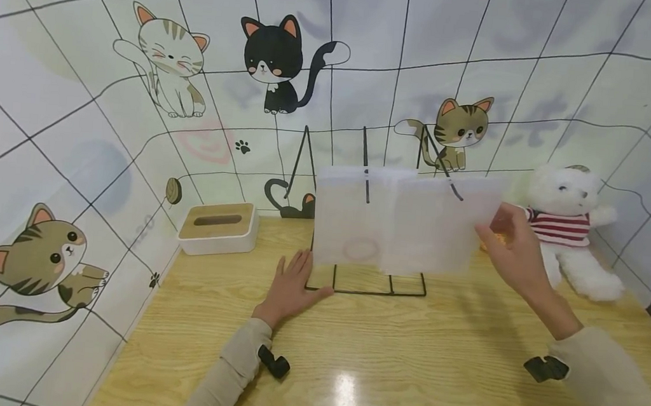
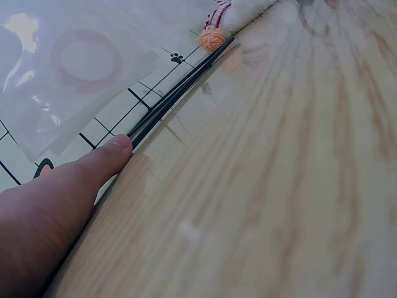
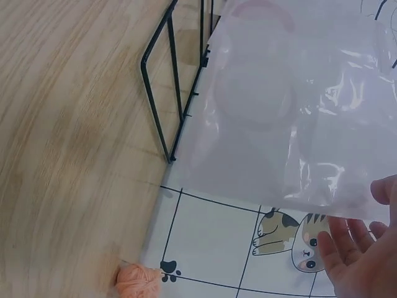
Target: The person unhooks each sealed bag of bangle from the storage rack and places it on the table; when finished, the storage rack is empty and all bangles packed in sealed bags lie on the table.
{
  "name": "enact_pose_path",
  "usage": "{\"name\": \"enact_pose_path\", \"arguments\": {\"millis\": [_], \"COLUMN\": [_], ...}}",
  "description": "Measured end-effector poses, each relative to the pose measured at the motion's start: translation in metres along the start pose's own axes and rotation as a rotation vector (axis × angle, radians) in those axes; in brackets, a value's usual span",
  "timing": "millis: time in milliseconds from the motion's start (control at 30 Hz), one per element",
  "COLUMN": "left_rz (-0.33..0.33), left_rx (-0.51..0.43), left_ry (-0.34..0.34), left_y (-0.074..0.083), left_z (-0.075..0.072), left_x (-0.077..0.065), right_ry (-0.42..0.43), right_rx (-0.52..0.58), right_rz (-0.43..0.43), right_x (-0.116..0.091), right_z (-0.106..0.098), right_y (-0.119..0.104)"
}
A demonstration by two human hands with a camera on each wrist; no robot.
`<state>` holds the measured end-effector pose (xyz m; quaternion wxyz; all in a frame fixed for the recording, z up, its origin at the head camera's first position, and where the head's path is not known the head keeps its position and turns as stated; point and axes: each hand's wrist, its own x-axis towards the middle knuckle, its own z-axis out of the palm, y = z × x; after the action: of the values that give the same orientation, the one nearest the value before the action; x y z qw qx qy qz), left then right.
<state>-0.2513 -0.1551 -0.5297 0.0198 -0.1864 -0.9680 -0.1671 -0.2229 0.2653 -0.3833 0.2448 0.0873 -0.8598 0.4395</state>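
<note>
A black wire rack (image 1: 376, 293) with pointed uprights stands on the table, and two translucent plastic bags hang on it side by side. The left bag (image 1: 350, 218) shows a faint pinkish ring. My right hand (image 1: 519, 259) is at the outer edge of the right bag (image 1: 430, 224), its thumb in front and fingers behind, pinching that edge. Flat on the table, my left hand (image 1: 290, 289) rests at the rack's front left corner. In the left wrist view, the left thumb (image 2: 108, 158) touches the rack's base wire (image 2: 164, 108).
A white tissue box (image 1: 217, 229) with a wooden lid stands at the back left. At the back right sits a white plush bear (image 1: 565, 222) in a striped shirt. An orange yarn ball (image 3: 138, 280) lies near the wall, partly behind my right hand in the head view.
</note>
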Motion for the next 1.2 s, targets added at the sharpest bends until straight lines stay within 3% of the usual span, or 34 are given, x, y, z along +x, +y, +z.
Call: {"name": "enact_pose_path", "arguments": {"millis": [267,433,633,800,1200], "left_rz": [-0.023,-0.028,-0.023,-0.032,-0.040], "left_rx": [0.013,0.012,0.019,0.014,0.022], "left_ry": [-0.013,-0.021,-0.021,-0.030,-0.035], "left_y": [-0.004,-0.004,-0.003,-0.001,-0.001], "left_z": [0.002,0.003,0.003,0.002,0.001], "left_x": [0.001,0.001,0.002,0.001,0.003], "right_ry": [0.059,0.124,0.123,0.067,-0.173], "right_rx": [0.025,0.016,0.154,0.186,0.275], "right_rz": [-0.069,-0.019,0.038,0.100,0.187], "right_x": [-0.003,-0.005,-0.004,-0.006,-0.013], "right_z": [0.001,0.001,-0.001,-0.002,0.010], "right_y": [-0.002,-0.005,-0.008,-0.007,0.013]}}
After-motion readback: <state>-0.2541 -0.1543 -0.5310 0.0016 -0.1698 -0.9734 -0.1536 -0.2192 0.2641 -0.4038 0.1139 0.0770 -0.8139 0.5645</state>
